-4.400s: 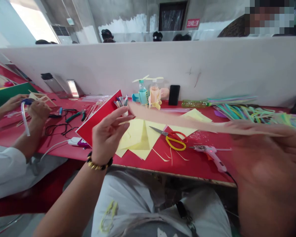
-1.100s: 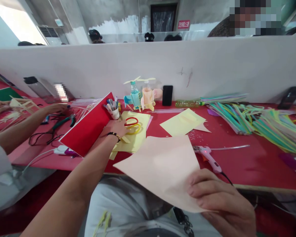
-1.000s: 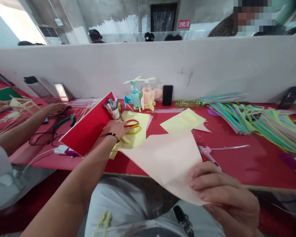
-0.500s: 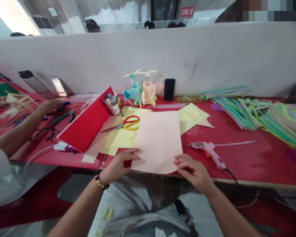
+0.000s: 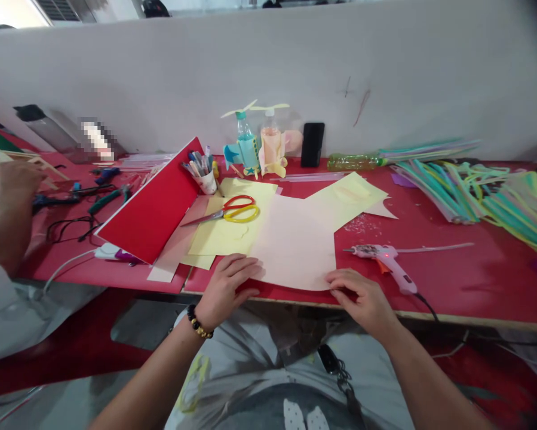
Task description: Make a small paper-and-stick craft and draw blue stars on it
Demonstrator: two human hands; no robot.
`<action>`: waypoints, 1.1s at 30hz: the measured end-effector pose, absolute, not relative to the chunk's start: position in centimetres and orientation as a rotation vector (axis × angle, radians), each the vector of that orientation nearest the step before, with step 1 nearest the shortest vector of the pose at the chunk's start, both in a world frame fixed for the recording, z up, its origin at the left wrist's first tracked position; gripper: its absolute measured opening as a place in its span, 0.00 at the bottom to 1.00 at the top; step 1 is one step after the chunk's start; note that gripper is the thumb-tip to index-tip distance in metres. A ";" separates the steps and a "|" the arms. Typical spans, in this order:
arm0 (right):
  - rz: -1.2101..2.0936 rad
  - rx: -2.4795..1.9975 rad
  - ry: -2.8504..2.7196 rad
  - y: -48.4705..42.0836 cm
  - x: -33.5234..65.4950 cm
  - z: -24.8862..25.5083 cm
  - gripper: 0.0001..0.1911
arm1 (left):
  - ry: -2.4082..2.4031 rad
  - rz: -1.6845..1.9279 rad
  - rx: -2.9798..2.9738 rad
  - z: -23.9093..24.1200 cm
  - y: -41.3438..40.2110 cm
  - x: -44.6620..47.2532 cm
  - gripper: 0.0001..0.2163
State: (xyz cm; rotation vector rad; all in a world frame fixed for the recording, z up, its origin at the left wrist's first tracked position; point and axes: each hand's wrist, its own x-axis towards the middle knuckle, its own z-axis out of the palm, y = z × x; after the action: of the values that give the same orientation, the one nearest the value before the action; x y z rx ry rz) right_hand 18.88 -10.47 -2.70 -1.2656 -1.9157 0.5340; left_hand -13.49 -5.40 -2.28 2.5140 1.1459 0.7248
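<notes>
A pale pink sheet of paper lies flat on the red table in front of me. My left hand rests at its near left corner, fingers curled on the paper's edge. My right hand pinches the near right corner. Red and yellow scissors lie on yellow paper just behind the left hand. A pink glue gun lies to the right of the right hand, apart from it.
A red card leans at the left, by a cup of pens. Two decorated bottles and a black phone stand against the white partition. Coloured strips pile at the right. Another person's hand works at the far left.
The pink sheet, earlier held up in my right hand, now lies flat on the table. My left hand left the scissors and came to the sheet's near left corner.
</notes>
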 end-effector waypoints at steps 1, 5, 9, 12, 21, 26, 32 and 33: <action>0.540 -1.257 -1.923 -10.5 18.9 -2.7 0.05 | 1.159 0.728 2.539 -2.3 -5.3 -13.4 0.15; 0.553 -1.229 -1.939 -10.8 19.0 -2.6 0.04 | 1.148 0.717 2.520 -2.6 -5.4 -13.1 0.07; 0.519 -1.355 -1.912 -10.6 18.7 -2.5 0.06 | 1.253 0.763 2.387 -2.9 -6.0 -12.7 0.07; 0.402 -1.497 -1.882 -10.2 18.3 -2.6 0.09 | 1.373 0.781 2.341 -2.9 -6.0 -12.3 0.09; 0.106 -1.691 -1.930 -9.5 17.7 -3.7 0.09 | 1.579 0.633 2.377 -2.6 -4.8 -11.4 0.14; 0.065 -1.715 -1.934 -9.3 17.6 -4.0 0.09 | 1.548 0.670 2.321 -2.8 -4.3 -11.7 0.11; 0.067 -1.709 -1.939 -9.3 17.6 -4.0 0.09 | 1.557 0.650 2.265 -3.0 -4.4 -11.9 0.08; 0.069 -1.708 -1.935 -9.4 17.6 -4.0 0.09 | 1.574 0.645 2.259 -3.0 -4.4 -11.9 0.08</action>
State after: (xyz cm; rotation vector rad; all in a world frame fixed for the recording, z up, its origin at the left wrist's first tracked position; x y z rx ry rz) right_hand 17.62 -9.37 -3.99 -1.7081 -1.9350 0.0694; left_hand -11.85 -4.41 -2.98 2.2594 1.5737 0.6449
